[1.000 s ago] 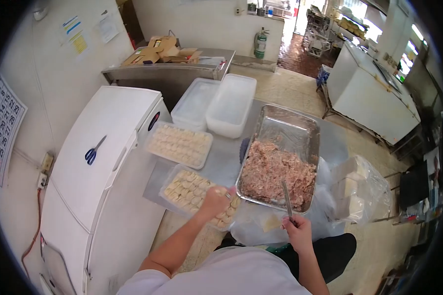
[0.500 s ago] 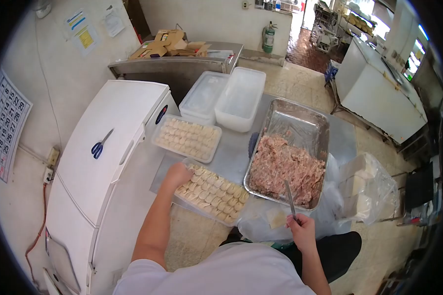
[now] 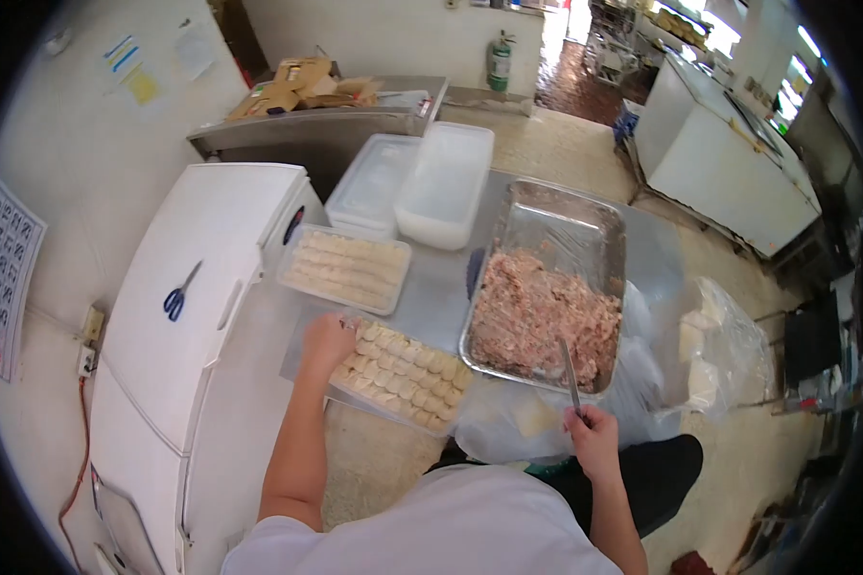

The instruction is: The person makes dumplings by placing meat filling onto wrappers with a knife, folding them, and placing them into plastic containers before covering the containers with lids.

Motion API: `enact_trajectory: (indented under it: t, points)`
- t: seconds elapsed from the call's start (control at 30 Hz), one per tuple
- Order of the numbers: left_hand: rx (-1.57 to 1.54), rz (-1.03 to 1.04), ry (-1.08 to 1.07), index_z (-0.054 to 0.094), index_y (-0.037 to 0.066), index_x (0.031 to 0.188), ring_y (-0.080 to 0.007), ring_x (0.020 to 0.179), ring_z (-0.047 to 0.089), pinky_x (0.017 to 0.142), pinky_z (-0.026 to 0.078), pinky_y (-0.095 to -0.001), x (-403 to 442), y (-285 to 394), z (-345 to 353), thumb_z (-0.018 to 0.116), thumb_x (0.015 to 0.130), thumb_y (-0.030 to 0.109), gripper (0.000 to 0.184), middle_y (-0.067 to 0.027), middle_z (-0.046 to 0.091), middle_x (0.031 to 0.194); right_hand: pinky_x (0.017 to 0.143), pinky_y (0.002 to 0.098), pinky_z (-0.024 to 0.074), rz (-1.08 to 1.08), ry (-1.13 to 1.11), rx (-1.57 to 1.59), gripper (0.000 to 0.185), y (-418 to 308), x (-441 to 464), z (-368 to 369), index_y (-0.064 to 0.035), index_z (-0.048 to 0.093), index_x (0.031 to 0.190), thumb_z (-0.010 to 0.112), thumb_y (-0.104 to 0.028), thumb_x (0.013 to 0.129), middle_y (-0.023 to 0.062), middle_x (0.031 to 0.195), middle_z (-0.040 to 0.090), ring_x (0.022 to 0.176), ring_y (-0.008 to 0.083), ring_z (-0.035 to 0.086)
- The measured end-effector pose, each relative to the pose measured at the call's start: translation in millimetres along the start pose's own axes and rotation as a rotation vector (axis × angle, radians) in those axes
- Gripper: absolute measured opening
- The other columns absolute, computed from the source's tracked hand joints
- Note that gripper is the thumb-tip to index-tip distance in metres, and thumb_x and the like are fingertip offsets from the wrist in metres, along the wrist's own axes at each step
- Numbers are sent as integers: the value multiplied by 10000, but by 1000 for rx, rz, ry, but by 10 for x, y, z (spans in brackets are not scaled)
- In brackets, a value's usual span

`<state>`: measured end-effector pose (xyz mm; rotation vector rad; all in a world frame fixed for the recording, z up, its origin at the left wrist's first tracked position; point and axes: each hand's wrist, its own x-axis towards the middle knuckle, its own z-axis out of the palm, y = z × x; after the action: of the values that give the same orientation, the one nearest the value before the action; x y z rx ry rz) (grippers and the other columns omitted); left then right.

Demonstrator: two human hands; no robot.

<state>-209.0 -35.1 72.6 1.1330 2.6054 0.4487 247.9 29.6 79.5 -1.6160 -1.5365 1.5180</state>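
My left hand (image 3: 330, 339) is at the far left corner of the nearer dumpling tray (image 3: 405, 376), its fingers bent down over the edge; what they hold, if anything, is hidden. My right hand (image 3: 593, 436) grips the handle of a metal spreading tool (image 3: 570, 369), whose blade points up over the near edge of the metal pan. Ground meat (image 3: 545, 316) fills the near part of the pan (image 3: 559, 218). Another tray of dumplings (image 3: 347, 269) sits behind the nearer one. A pale wrapper stack (image 3: 535, 419) lies on plastic between my hands.
Two clear plastic containers (image 3: 445, 185) stand at the table's back. To the left is a white freezer (image 3: 211, 220) with blue scissors (image 3: 182, 291) on top. Bagged white blocks (image 3: 708, 355) are at the right. Cardboard boxes (image 3: 302, 86) lie on a metal counter behind.
My left hand has moved from the right part of the nearer dumpling tray to its far left corner. My right hand still holds the tool in nearly the same place. The view has shifted slightly.
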Motion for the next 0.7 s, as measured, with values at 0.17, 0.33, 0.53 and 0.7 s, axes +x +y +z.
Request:
enact_trajectory:
  t: [0.17,0.33,0.53,0.7]
  points:
    - [-470,149,-317,762,67,1045,-222,805,700,714,523,-356,-586,911,451,708,907,177,184,-127,754,905,577,265,382,-70,63,-25,227,80,61,-81,10,695,819,671,-163,963,-30,678,588,646,58,484]
    - [-384,783,-430,720,41,905,-352,830,681,751,537,-451,-1375,1576,1654,747,858,246,213,-161,714,874,565,240,364,-94,59,91,191,165,46,-76,11,713,865,684,-146,969,-37,703,607,642,38,484]
    - [-188,872,-459,712,33,884,-385,915,684,826,540,-507,-1444,1763,2213,731,849,229,201,-204,706,940,559,226,355,-30,93,109,209,176,-94,-161,12,718,864,685,-159,979,-42,710,620,626,27,475]
    - [-263,790,-572,755,40,956,-385,902,692,804,550,-461,-1343,1749,2213,749,851,200,191,-205,724,945,558,231,357,26,83,102,202,384,-122,-247,10,717,873,686,-159,979,-39,719,629,628,29,477]
